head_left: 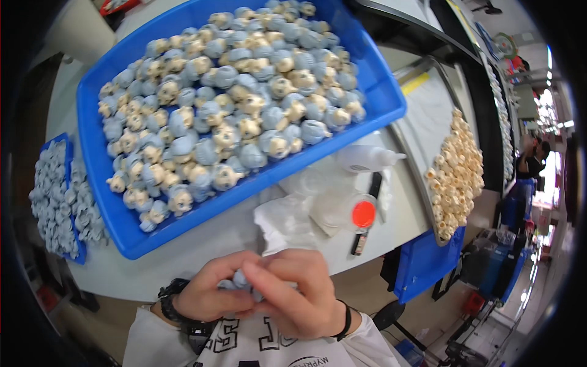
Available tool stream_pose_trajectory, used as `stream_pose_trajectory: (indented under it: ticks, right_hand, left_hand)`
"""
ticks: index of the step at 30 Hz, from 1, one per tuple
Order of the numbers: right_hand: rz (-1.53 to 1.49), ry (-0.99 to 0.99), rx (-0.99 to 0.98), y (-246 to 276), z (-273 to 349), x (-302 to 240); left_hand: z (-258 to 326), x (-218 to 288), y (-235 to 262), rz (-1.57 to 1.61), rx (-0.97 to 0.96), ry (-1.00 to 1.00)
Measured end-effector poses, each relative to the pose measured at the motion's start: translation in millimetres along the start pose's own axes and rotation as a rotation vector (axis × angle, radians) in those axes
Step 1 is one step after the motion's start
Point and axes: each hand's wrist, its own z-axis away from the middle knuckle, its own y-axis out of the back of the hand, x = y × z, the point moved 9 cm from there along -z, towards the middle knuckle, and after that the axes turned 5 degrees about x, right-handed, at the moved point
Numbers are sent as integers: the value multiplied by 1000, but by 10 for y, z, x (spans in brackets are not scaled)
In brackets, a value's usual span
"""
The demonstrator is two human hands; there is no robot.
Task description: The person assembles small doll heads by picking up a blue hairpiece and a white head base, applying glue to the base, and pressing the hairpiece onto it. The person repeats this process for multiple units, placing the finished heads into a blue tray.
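Close to my body, in front of the table's near edge, both hands are closed together around a small grey-blue doll hair piece [240, 280]. My left hand [211, 290] pinches it from one side. My right hand [299, 292] presses against it from the other, thumb and fingers curled in. Most of the piece is covered by the fingers, so whether a head is inside it cannot be made out. Beyond the hands stands a big blue bin [264, 186] full of doll heads [247, 125] with cream faces and grey-blue hair.
Grey-blue pieces [52, 199] fill and surround a smaller blue tray at left. On the right, cream hollow parts [457, 177] lie heaped in a metal tray [422, 202]. Between are a white squeeze bottle [365, 158], a red-topped round container [363, 214] and crumpled white tissue [278, 220].
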Motion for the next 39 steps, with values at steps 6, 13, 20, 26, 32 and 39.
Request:
stream_pose_trajectory:
  ticks: [6, 13, 20, 26, 32, 39]
  right_hand:
    - [-53, 93, 122, 174, 15, -79]
    - [-27, 40, 270, 216, 5, -90]
    - [133, 143, 215, 215, 31, -169]
    - [409, 105, 370, 1137, 20, -29]
    - [1212, -302, 52, 2080, -97, 1205]
    - [1175, -314, -13, 2050, -30, 1354]
  left_hand:
    - [-73, 253, -39, 219, 29, -406]
    - [-6, 201, -130, 132, -133, -358]
    - [42, 156, -90, -90, -129, -284]
    - [-19, 202, -154, 115, -172, -350]
    - [-10, 265, -155, 127, -121, -343]
    - [-43, 278, -84, 167, -102, -302]
